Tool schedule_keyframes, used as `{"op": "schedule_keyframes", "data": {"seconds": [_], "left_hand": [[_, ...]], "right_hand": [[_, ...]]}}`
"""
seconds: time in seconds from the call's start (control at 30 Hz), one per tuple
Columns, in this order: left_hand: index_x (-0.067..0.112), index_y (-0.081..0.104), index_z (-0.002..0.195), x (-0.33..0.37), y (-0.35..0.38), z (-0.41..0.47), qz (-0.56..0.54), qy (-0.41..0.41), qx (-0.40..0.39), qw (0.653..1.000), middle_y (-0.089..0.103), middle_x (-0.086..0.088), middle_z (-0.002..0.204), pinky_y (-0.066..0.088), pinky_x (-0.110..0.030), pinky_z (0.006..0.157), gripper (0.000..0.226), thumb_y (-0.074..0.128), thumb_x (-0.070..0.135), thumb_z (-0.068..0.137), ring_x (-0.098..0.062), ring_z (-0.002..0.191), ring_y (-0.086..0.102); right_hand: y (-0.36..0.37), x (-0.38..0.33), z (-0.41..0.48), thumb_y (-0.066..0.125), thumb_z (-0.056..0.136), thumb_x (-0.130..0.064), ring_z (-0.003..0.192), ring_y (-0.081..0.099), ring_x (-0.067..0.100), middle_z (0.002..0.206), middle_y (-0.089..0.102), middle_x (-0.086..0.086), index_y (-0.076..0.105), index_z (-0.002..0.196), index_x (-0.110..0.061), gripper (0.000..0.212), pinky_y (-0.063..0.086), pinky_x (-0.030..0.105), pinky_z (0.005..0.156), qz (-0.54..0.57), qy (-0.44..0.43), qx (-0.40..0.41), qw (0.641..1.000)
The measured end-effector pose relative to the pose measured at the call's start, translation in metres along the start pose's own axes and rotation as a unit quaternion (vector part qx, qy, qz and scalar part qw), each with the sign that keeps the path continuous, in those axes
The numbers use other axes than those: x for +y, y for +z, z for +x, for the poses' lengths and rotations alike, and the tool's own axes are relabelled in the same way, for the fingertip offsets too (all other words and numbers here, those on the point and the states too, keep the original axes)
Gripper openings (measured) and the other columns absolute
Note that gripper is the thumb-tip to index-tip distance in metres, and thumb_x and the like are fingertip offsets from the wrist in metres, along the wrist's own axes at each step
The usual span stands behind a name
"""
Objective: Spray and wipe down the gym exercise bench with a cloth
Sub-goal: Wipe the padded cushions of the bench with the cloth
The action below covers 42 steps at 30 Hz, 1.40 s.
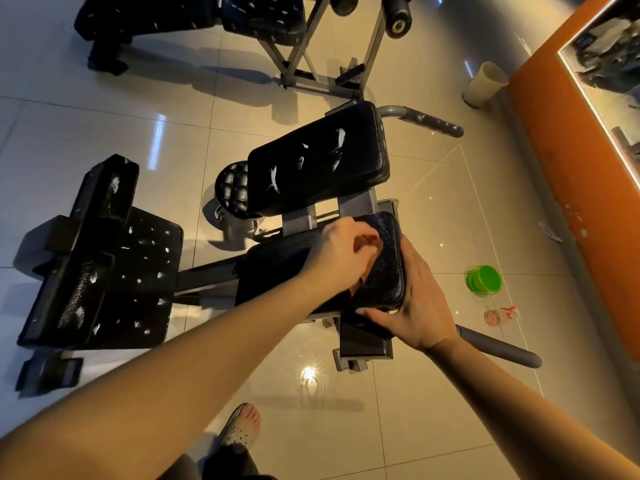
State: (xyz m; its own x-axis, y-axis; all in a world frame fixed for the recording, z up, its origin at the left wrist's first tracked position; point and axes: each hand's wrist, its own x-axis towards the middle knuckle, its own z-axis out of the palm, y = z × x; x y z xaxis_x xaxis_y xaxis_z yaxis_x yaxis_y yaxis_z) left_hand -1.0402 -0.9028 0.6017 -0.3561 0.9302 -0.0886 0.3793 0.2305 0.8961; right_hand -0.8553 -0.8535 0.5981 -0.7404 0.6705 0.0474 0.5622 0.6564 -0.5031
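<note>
The left hand (341, 252) sits on top of the black seat pad (384, 271) of the bench (360, 202), near the middle of the frame, its fingers curled down around a brownish cloth (371, 242) that shows only in patches beneath the knuckles. Just beside it, the right hand (420, 299) clasps the pad's near right corner, thumb lying up the right side and fingers wrapped along the near edge. Above the hands the tilted backrest pad (311, 161) is cracked, with white patches showing through the black cover. A grey handle (498, 345) juts out below the right wrist. On the tiled floor (433, 393) to the right, well apart from the hands, a spray bottle (498, 315) with a red trigger lies on its side, and a green tub (484, 278) stands just above it. A beige bin (485, 84) stands by the orange wall (571, 150) at the upper right. A second worn bench (104, 265) fills the left, a third bench (190, 15) stands across the top, and a grey shoe (240, 427) shows at the bottom.
</note>
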Motion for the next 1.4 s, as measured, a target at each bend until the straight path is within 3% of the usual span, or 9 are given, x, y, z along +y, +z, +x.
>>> {"op": "schedule_keyframes", "data": {"seconds": [0.1,0.3,0.63,0.73,0.83,0.97,1.13,1.3,1.4], "left_hand": [[0.027,0.072,0.116,-0.04,-0.015,-0.021,0.036,0.012,-0.008,0.999,0.06,0.009,0.105,0.048,-0.032,0.092,0.021,0.066,0.023,0.096,-0.014,0.104,0.057],[0.025,0.075,0.113,-0.127,-0.061,-0.006,0.095,-0.206,0.077,0.971,0.073,-0.002,0.108,0.052,-0.035,0.089,0.021,0.07,0.02,0.093,-0.026,0.106,0.066],[0.025,0.072,0.113,-0.012,0.001,-0.036,0.024,0.083,-0.024,0.996,0.059,0.013,0.103,0.045,-0.017,0.086,0.018,0.066,0.021,0.096,-0.006,0.099,0.057],[0.025,0.075,0.107,-0.062,-0.025,-0.029,0.057,-0.027,0.036,0.997,0.068,0.008,0.104,0.05,-0.034,0.093,0.018,0.07,0.021,0.091,-0.017,0.102,0.063],[0.021,0.076,0.112,-0.086,-0.039,-0.002,0.079,-0.143,0.093,0.982,0.073,-0.001,0.108,0.048,-0.031,0.091,0.022,0.072,0.021,0.091,-0.023,0.107,0.065],[0.025,0.075,0.117,-0.026,-0.007,0.016,0.026,-0.058,0.083,0.995,0.072,0.003,0.113,0.053,-0.036,0.097,0.024,0.071,0.026,0.093,-0.018,0.11,0.064],[0.028,0.071,0.113,-0.018,-0.009,-0.032,0.038,0.105,-0.06,0.992,0.062,0.012,0.106,0.05,-0.028,0.091,0.019,0.067,0.023,0.095,-0.006,0.102,0.058],[0.026,0.075,0.103,-0.086,-0.045,-0.006,0.103,-0.094,0.049,0.989,0.072,0.004,0.103,0.049,-0.034,0.091,0.017,0.071,0.016,0.09,-0.02,0.103,0.065],[0.025,0.075,0.107,-0.05,-0.023,0.016,0.056,-0.067,0.083,0.993,0.072,0.003,0.105,0.05,-0.031,0.09,0.018,0.071,0.02,0.091,-0.017,0.101,0.064]], "right_hand": [[-0.002,0.003,0.001,0.088,0.072,-0.056,0.153,0.026,0.011,0.167,0.026,0.0,0.013,0.163,-0.012,0.126,0.027,0.034,0.125,-0.006,-0.009,-0.007,1.0],[-0.003,0.01,0.01,0.09,0.068,-0.057,0.143,0.042,0.015,0.156,0.041,-0.002,0.019,0.161,-0.013,0.125,0.04,0.045,0.115,0.029,-0.012,-0.025,0.999],[-0.013,0.003,0.016,0.095,0.064,-0.049,0.133,0.052,0.016,0.147,0.048,0.001,0.027,0.157,-0.011,0.121,0.047,0.042,0.107,0.055,-0.044,-0.037,0.997],[-0.014,0.001,0.014,0.093,0.066,-0.051,0.134,0.049,0.009,0.148,0.046,0.0,0.021,0.159,-0.014,0.123,0.044,0.031,0.111,0.051,-0.041,-0.037,0.997],[-0.014,0.001,0.013,0.091,0.068,-0.055,0.134,0.048,0.008,0.149,0.045,-0.001,0.02,0.159,-0.018,0.122,0.042,0.026,0.111,0.05,-0.038,-0.041,0.997],[-0.014,-0.001,0.012,0.091,0.067,-0.053,0.135,0.043,0.001,0.151,0.044,-0.001,0.018,0.159,-0.023,0.122,0.037,0.018,0.111,0.041,-0.039,-0.034,0.998],[-0.014,0.001,0.011,0.091,0.068,-0.054,0.139,0.039,-0.002,0.154,0.036,-0.012,0.018,0.16,-0.018,0.122,0.035,0.018,0.113,0.038,-0.043,-0.026,0.998],[-0.012,0.004,0.009,0.085,0.07,-0.065,0.139,0.038,-0.001,0.157,0.037,-0.007,0.014,0.161,-0.022,0.123,0.032,0.016,0.114,0.036,-0.028,-0.032,0.998],[-0.012,0.004,0.009,0.087,0.069,-0.063,0.14,0.042,0.006,0.158,0.038,-0.005,0.016,0.161,-0.019,0.124,0.036,0.023,0.114,0.029,-0.029,-0.026,0.999]]}}
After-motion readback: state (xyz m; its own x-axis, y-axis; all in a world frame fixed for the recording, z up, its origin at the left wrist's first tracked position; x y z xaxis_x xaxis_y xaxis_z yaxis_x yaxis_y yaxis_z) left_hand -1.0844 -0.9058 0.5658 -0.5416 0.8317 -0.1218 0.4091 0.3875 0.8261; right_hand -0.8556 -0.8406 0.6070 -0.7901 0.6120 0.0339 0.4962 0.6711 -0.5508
